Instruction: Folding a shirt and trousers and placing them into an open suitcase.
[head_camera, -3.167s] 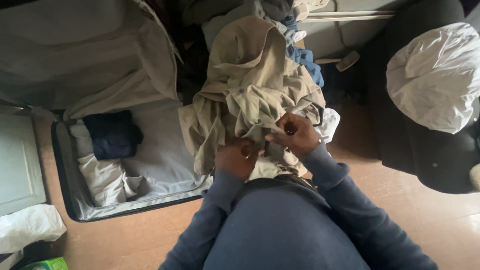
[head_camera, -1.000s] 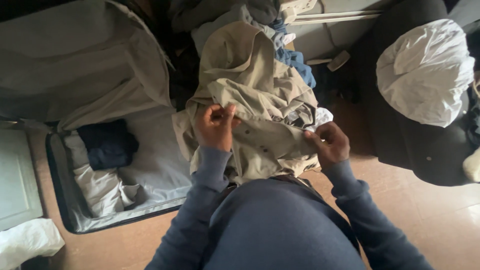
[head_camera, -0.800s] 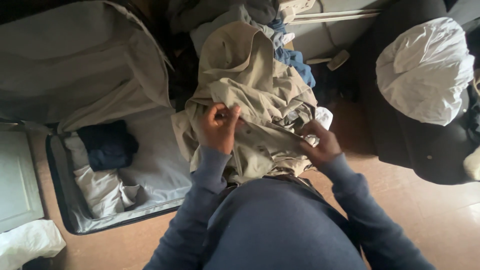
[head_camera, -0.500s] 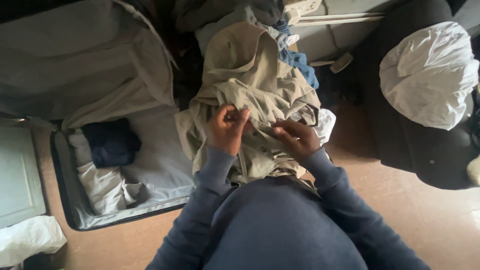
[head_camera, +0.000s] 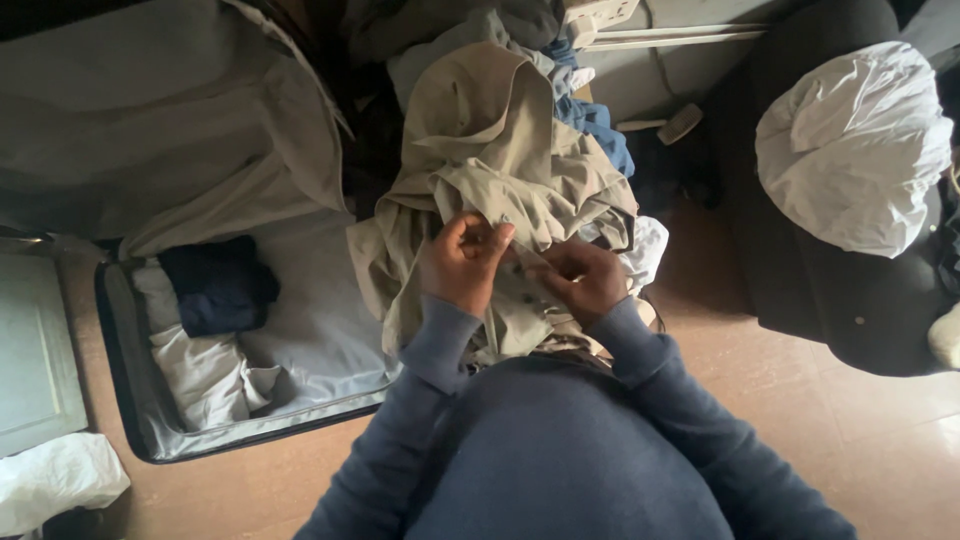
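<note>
A crumpled beige buttoned shirt (head_camera: 500, 150) lies over a heap of clothes in front of me. My left hand (head_camera: 462, 262) pinches a fold of the shirt near its button strip, fingers curled on the cloth. Close beside it, my right hand (head_camera: 582, 280) grips the same strip of fabric. Both arms are in dark blue sleeves, and my blue top fills the lower middle of the view.
An open suitcase (head_camera: 120, 360) lies at the left, with a folded navy garment (head_camera: 215, 285) and white cloth (head_camera: 205, 370) inside. Blue clothes (head_camera: 600, 125) sit behind the shirt. A white bundle (head_camera: 850, 140) rests on a dark seat (head_camera: 860, 310) at right. Brown floor tiles (head_camera: 850, 440) show below.
My right hand has moved left from the shirt's right edge to meet my left hand at the button strip. The left hand has stayed on its fold.
</note>
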